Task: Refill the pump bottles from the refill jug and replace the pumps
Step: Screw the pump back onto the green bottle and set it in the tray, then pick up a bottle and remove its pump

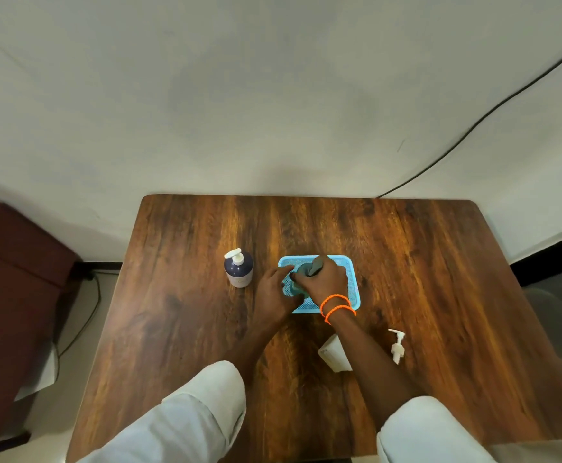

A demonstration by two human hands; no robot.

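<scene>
A blue mesh tray [349, 266] sits mid-table. Inside it stands a grey-green pump bottle [301, 270], mostly hidden by my hands. My right hand [324, 279], with orange bands at the wrist, is closed over the bottle's grey pump head [316, 265]. My left hand [274, 292] holds the bottle's body from the left side. A dark navy bottle [238, 269] with a white pump stands upright left of the tray. A loose white pump [397, 345] lies on the table at the right. A white bottle [334, 354] is partly hidden under my right forearm.
The wooden table [186, 329] backs onto a white wall. A dark red seat [12, 279] stands to the left, with a black cable [85, 315] on the floor. Another black cable [493, 108] runs down the wall to the table's back edge.
</scene>
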